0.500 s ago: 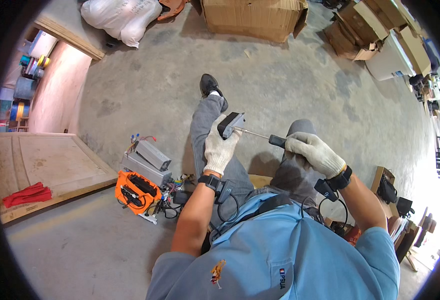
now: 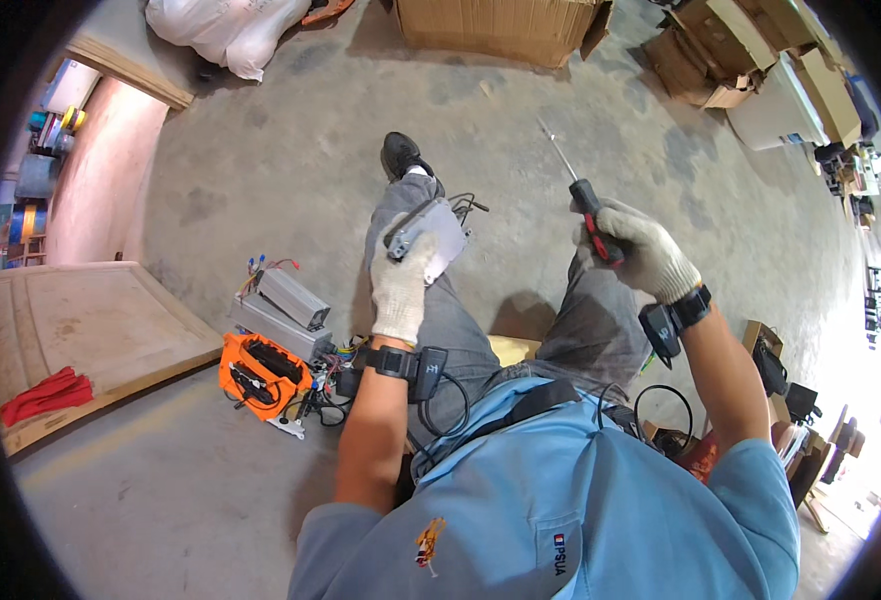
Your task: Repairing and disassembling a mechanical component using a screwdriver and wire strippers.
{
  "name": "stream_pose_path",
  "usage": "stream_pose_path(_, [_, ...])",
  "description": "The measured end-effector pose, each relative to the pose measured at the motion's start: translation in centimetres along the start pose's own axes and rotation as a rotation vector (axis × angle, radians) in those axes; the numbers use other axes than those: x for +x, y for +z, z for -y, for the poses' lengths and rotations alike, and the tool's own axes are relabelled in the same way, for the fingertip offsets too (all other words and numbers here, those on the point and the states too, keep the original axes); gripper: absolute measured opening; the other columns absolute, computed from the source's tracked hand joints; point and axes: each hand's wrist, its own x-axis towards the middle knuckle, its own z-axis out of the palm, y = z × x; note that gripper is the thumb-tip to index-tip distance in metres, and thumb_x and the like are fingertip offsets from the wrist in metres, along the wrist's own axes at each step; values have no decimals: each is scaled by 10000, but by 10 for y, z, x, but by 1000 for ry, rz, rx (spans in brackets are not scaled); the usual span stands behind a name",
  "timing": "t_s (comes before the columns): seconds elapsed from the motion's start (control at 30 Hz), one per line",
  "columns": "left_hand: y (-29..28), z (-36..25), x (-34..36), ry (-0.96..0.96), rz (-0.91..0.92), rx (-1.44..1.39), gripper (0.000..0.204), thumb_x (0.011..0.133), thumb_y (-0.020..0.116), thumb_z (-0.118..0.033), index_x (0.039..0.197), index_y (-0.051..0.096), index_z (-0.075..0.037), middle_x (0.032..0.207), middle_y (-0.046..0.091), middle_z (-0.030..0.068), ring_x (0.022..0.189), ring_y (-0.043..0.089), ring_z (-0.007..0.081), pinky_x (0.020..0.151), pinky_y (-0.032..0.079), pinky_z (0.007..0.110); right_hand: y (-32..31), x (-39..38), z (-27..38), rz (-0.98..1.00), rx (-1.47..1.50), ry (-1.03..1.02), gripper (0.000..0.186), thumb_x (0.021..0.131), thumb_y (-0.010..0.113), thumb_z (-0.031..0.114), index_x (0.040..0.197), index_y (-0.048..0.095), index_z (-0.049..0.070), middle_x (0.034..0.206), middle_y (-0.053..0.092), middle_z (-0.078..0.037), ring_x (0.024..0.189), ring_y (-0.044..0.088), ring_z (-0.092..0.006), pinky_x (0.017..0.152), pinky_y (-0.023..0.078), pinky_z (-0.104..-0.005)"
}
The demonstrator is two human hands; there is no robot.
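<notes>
Workshop with a bare grey concrete floor [image 2: 260,170]; brown cardboard boxes [image 2: 500,25] along the far side, white filled sacks [image 2: 225,30] far left. Seated person in a blue shirt, both hands in white knit gloves. Left hand [image 2: 400,285]: fingers closed around a flat grey metal box with trailing black wires [image 2: 430,232], held over the left knee. Right hand [image 2: 640,250]: fingers wrapped shut on a red-and-black-handled screwdriver [image 2: 585,200], shaft pointing up and far-left, well apart from the box. On the floor, left of the person: two ribbed silver metal boxes with coloured wires [image 2: 285,305], an orange plastic case [image 2: 260,372] just near them. Far left: a wooden board [image 2: 90,320] bearing a red cloth [image 2: 45,395].
</notes>
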Motion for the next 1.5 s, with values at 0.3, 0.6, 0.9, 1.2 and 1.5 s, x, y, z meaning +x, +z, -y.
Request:
stream_pose_path(0.3, [-20, -7, 2, -132, -88, -336, 597, 912, 804, -82, 1453, 565, -7, 1309, 667, 110, 1160, 666, 209, 976, 569, 342, 11, 137, -3, -219, -125, 14, 330, 1027, 664, 319, 1181, 627, 30, 890, 676, -74, 712, 663, -175, 664, 586, -352])
stream_pose_path(0.6, [-22, -18, 0, -166, -102, -215, 572, 922, 733, -27, 1466, 556, -17, 1379, 636, 109, 1237, 630, 213, 1074, 521, 381, -13, 261, -144, -662, -490, 180, 425, 860, 777, 179, 1173, 568, -18, 804, 654, -106, 636, 639, -207, 576, 533, -373])
stream_pose_path(0.9, [-12, -33, 0, -308, -141, -185, 720, 841, 723, -59, 1515, 476, -7, 1385, 640, 143, 1251, 642, 248, 1077, 530, 401, -128, 286, -333, -799, -767, 343, 287, 878, 745, 308, 884, 695, 25, 672, 652, -55, 579, 611, -171, 563, 514, -343])
stream_pose_path(1.2, [-40, -39, -23, -477, -149, -53, 586, 977, 690, -218, 1486, 465, -35, 1386, 627, 157, 1226, 651, 281, 1060, 551, 408, -91, 301, -383, -750, -769, 607, 341, 901, 696, 356, 1033, 740, 45, 986, 755, -237, 992, 739, -404, 885, 575, -448])
stream_pose_path(1.5, [-29, -50, -13, -518, -110, 273, 369, 930, 737, -247, 1235, 699, -43, 1207, 727, 119, 1140, 689, 264, 992, 557, 431, -87, 305, -385, -836, -954, 575, 273, 900, 770, 282, 1033, 713, 50, 994, 757, -199, 989, 733, -397, 885, 572, -471])
